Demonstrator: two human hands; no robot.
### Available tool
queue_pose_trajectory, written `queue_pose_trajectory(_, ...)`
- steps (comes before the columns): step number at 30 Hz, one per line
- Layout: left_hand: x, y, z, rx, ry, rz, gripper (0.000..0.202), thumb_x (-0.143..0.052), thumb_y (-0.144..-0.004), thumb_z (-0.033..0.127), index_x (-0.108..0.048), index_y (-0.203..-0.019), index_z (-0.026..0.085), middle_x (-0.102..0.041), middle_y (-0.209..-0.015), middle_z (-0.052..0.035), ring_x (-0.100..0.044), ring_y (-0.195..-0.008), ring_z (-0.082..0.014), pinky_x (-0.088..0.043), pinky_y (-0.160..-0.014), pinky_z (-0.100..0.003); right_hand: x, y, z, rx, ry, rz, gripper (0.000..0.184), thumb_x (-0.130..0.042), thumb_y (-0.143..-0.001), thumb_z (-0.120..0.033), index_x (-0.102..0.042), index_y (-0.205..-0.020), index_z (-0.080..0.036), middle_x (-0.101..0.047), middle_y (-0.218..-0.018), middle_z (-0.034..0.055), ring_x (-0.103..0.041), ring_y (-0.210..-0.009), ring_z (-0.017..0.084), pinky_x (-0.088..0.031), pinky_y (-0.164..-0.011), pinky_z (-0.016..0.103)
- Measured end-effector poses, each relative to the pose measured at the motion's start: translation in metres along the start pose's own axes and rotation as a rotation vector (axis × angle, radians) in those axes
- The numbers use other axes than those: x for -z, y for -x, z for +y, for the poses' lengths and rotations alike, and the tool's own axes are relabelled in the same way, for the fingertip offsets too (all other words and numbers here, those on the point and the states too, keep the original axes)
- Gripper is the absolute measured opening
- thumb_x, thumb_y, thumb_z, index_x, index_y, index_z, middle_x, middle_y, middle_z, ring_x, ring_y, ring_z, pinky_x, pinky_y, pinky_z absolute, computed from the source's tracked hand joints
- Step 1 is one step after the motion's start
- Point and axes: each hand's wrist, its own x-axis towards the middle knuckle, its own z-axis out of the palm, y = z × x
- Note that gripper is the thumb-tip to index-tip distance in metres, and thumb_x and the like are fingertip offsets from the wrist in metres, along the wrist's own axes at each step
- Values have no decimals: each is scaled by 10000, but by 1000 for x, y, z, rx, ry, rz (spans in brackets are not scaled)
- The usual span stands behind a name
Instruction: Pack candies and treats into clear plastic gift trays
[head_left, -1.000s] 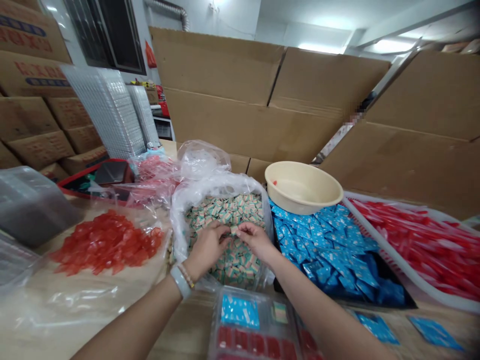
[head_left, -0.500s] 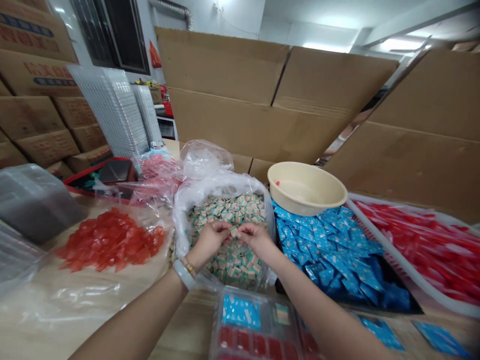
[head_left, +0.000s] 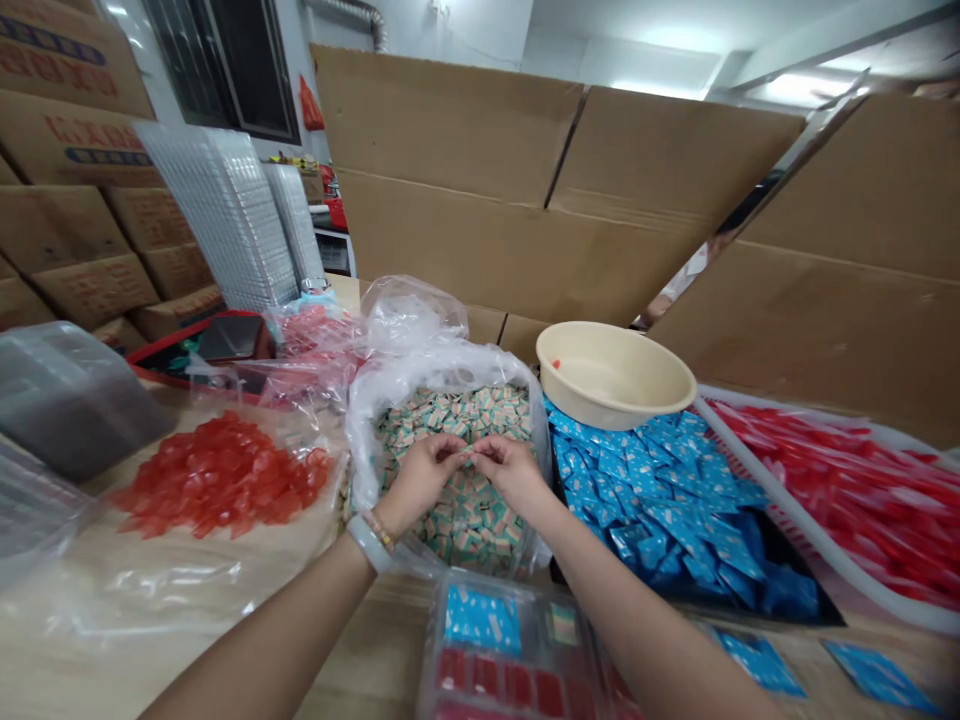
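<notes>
Over the bag of small packets, my left hand [head_left: 428, 478] and my right hand [head_left: 511, 474] meet fingertip to fingertip. Both are closed in a pinch around a small green-and-beige packet, which the fingers now mostly hide. Beneath them lies a heap of the same green-and-beige packets [head_left: 472, 530] inside an open clear plastic bag [head_left: 365, 420]. Nearer me stands a clear divided tray [head_left: 429, 650]. It holds a blue sachet [head_left: 482, 620], one green-and-beige packet [head_left: 562, 624] and a row of red pieces [head_left: 517, 688].
Left is a pile of red translucent pieces [head_left: 225, 475] on plastic sheeting. On the right, blue sachets [head_left: 660, 500] fill a black tray, with a cream basin [head_left: 615, 385] at their back edge. Beyond is a white basket [head_left: 832, 560] of red packets. Cardboard panels [head_left: 465, 150] rise behind.
My fingertips have drawn closer together around the small packet, which showed between them before and is now mostly covered. The camera view has shifted very slightly.
</notes>
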Motion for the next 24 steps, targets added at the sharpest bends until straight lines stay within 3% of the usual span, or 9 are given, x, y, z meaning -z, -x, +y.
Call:
queue_pose_trajectory(3, 3, 11, 2, -138, -381, 26, 118, -500, -753, 181, -598, -814, 159, -574, -808, -39, -516, -758, -159, -388, -710, -284, 9, 8, -5, 126, 385, 11, 121, -466, -733, -122, -564, -675, -162, -544, -655, 18, -506, -640, 143, -389, -616, 249)
queue_pose_trajectory(5, 0, 19, 3, -216, -704, -3, 138, -464, -781, 180, -600, -801, 168, -561, -830, -50, -506, -799, -180, -375, -731, -310, 13, 14, -6, 184, 664, -73, 165, -444, -747, -102, -582, -679, -160, -555, -697, 44, -515, -692, 161, -383, -649, 257)
queue_pose_trajectory(9, -10, 25, 4, -254, -1026, -67, 143, -452, -783, 151, -593, -791, 172, -554, -870, -66, -491, -863, -212, -359, -749, -344, 15, 22, -1, 201, 885, -215, 204, -416, -778, -114, -612, -756, -165, -568, -771, 68, -528, -735, 170, -385, -660, 243)
queue_pose_trajectory(15, 4, 23, 2, -215, -850, -139, 130, -456, -788, 166, -573, -731, 174, -582, -770, -23, -524, -768, -156, -373, -712, -265, 23, 23, 10, 276, 752, -191, 220, -405, -790, -103, -609, -781, -183, -561, -812, 46, -512, -783, 148, -381, -703, 223)
queue_pose_trajectory(18, 13, 21, 4, -188, -740, -213, 113, -470, -776, 165, -575, -735, 177, -595, -733, -1, -534, -713, -137, -374, -665, -233, 29, 25, 12, 317, 712, -247, 209, -415, -782, -96, -604, -741, -179, -549, -786, 34, -506, -743, 138, -383, -675, 219)
queue_pose_trajectory(21, 15, 18, 6, -256, -774, -331, 128, -479, -769, 159, -586, -702, 176, -595, -725, 0, -533, -709, -134, -367, -656, -227, 31, 26, 11, 337, 689, -329, 186, -450, -756, -86, -601, -700, -178, -545, -747, 26, -505, -720, 136, -381, -655, 213)
queue_pose_trajectory(24, 11, 14, 8, -339, -897, -390, 120, -490, -770, 177, -590, -704, 179, -597, -740, -11, -530, -749, -156, -360, -687, -257, 28, 25, 14, 307, 609, -295, 179, -460, -747, -78, -598, -697, -181, -557, -749, 21, -514, -736, 136, -384, -672, 215)
